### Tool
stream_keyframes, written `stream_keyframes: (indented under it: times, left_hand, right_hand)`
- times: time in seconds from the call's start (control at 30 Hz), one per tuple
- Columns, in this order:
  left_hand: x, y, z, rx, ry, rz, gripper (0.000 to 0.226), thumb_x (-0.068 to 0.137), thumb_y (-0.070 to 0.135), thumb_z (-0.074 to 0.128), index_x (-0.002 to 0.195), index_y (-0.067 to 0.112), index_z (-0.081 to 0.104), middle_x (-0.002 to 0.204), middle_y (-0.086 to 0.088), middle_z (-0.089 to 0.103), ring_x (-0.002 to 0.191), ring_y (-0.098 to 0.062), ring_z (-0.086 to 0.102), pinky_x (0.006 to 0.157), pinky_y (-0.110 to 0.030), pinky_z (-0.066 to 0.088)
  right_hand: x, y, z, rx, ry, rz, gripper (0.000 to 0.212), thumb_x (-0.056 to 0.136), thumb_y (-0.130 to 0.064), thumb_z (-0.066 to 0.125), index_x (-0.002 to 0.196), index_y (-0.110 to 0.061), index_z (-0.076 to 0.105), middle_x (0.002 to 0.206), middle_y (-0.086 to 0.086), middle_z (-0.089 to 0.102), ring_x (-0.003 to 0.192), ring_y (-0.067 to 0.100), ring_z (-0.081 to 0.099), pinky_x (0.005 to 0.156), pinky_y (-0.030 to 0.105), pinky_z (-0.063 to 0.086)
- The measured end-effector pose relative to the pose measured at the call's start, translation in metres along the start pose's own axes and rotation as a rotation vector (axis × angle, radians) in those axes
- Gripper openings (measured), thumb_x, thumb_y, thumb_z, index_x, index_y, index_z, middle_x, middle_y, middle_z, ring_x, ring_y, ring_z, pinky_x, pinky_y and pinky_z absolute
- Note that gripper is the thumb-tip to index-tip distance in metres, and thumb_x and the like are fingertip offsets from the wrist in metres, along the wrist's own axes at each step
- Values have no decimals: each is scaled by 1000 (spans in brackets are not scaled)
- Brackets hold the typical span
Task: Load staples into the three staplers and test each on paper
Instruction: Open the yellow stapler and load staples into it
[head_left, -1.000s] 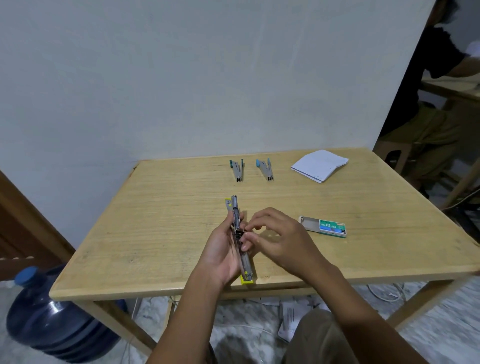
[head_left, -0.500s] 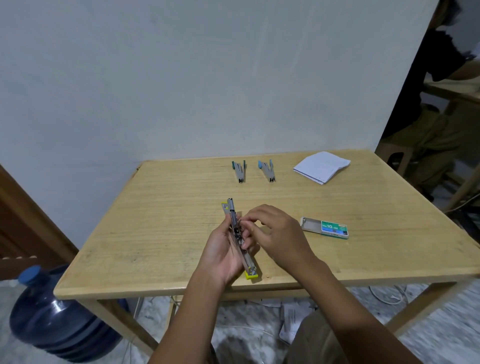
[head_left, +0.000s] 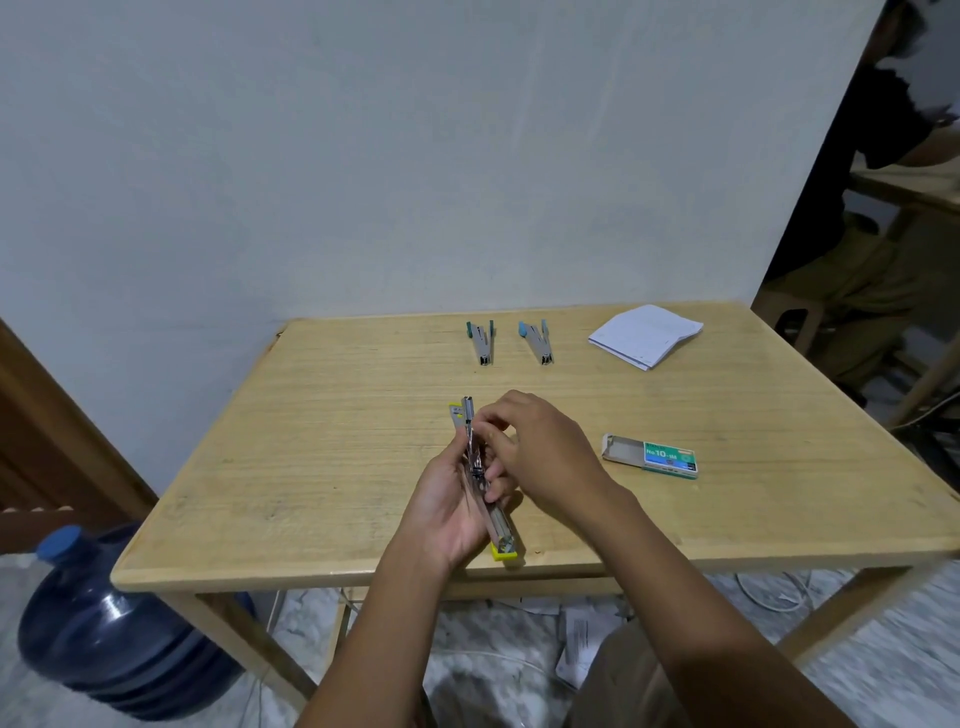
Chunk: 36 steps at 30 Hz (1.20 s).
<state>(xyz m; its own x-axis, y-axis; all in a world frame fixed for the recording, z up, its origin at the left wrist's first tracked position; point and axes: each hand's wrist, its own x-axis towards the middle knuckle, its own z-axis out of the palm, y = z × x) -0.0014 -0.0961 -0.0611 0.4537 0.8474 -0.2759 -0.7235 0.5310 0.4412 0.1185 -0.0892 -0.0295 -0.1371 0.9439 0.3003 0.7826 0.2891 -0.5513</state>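
Yellow stapler (head_left: 503, 530), opened out flat, lies along the left hand (head_left: 447, 499) above the near edge of the table (head_left: 311, 467), as it did half a second earlier. The right hand (head_left: 545, 452) has crept slightly toward the stapler's far end. The left fingers curl round the metal rail, palm up. The right fingertips pinch the rail from above with knuckles arched, hiding that part. Low to the left of the fingers, a water jug (head_left: 114, 623) stands on the floor. Right of the fingers and well apart lies the staple box (head_left: 654, 457), its tray slid out. Beyond the fingers rest the teal-ended stapler (head_left: 481, 343) and the blue-ended stapler (head_left: 537, 343). Farther right lies the paper stack (head_left: 644, 335).
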Motion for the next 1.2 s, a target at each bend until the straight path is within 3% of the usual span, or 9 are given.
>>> stream_keyframes:
  times: [0.5,0.73,0.83,0.9,1.03,1.2]
  left_hand:
    - [3,-1,0,1,-4,6,28,98,33,46,100,10,62,68,-5,45,47,-12,40,41,-22,32]
    - [-1,-1,2,67,12,-2,37,101,37,41,88,8,60,58,-8,44,42,-15,43,45,-22,33]
    - [-2,0,5,6,37,-2,36,100,36,43,86,7,58,67,-12,58,48,-22,60,43,-26,48]
    - [0,1,3,-9,61,-16,37,100,39,43,82,10,58,70,-11,62,48,-23,59,54,-33,53]
    - [7,2,-4,-23,75,-11,36,98,40,45,81,11,58,81,-9,65,70,-19,50,69,-34,38]
    - [1,2,2,-47,69,0,36,100,39,44,82,10,56,84,-10,63,65,-18,51,57,-30,48]
  right_hand:
    - [-3,-4,0,-45,26,22,25,96,-39,56,112,-31,73,103,-12,63,99,10,58,78,33,49]
    - [-23,2,-14,89,13,12,22,93,-45,58,109,-36,71,102,-17,60,93,1,58,78,29,50]
    - [-38,4,-23,200,-71,-35,19,85,-47,69,99,-34,67,99,-16,56,86,1,56,74,26,49]
    - [-47,6,-30,226,-195,-68,30,77,-52,74,99,-35,62,101,-17,53,84,2,56,74,26,49]
    - [-61,10,-36,82,-420,-134,61,62,-62,82,111,-44,51,116,-25,37,92,0,54,79,32,53]
    - [-64,14,-39,91,-377,-191,42,72,-38,83,107,-35,60,125,-21,41,101,1,61,86,32,53]
